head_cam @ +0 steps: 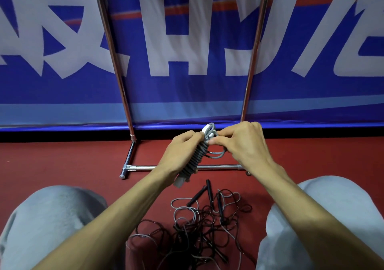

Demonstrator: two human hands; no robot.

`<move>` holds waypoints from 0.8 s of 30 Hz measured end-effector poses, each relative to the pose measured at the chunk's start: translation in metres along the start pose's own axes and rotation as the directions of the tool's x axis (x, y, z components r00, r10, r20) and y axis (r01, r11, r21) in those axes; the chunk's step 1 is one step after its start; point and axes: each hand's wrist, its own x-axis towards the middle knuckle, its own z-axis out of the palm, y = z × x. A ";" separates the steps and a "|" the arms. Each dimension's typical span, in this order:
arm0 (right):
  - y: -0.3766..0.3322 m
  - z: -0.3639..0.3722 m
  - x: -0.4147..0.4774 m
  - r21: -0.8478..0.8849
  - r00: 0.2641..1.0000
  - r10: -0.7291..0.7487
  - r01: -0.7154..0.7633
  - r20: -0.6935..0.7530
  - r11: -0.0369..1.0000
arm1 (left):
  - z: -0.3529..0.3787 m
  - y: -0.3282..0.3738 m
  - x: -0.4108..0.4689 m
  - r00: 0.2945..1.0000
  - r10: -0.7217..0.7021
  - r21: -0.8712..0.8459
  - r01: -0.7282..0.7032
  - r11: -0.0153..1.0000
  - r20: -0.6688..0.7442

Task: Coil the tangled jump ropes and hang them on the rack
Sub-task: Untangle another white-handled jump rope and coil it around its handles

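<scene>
Red floor, chrome rack (pixel 133 167) against a blue banner.
Left hand (pixel 180 151) grips the upright grey rope bundle (pixel 195 159); right hand (pixel 243 143) pinches its top.

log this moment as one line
step: coiling | left hand: grips grey rope bundle | right hand: pinches its loose loop | pending: tangled ropes

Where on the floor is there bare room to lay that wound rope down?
Bare red floor lies left of the rack, beyond the left knee, and right of it too. Between the knees, tangled ropes crowd it.
</scene>
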 end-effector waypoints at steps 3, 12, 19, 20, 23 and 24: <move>0.001 -0.002 0.000 0.002 0.998 0.045 -0.045 0.034 0.999 | -0.004 -0.001 0.000 0.998 0.067 0.130 -0.066 0.989 -0.006; -0.003 -0.005 -0.006 0.195 0.990 0.139 -0.132 -0.019 0.972 | -0.010 -0.001 0.003 0.976 0.213 0.439 -0.172 0.882 -0.044; -0.002 0.011 -0.009 0.141 0.998 -0.038 0.046 -0.059 0.989 | -0.015 -0.006 0.007 0.990 0.131 0.124 -0.124 0.985 -0.054; -0.003 0.011 -0.009 0.164 0.996 -0.030 0.043 -0.079 0.985 | -0.014 -0.006 0.006 0.991 0.129 0.096 -0.124 0.988 -0.044; -0.006 0.008 -0.010 0.214 0.989 0.036 -0.004 -0.143 0.977 | -0.009 -0.006 0.004 0.990 0.142 0.096 -0.142 0.985 0.005; -0.008 0.007 -0.010 0.221 0.986 0.053 -0.017 -0.157 0.975 | -0.007 -0.006 0.003 0.989 0.149 0.108 -0.150 0.983 0.025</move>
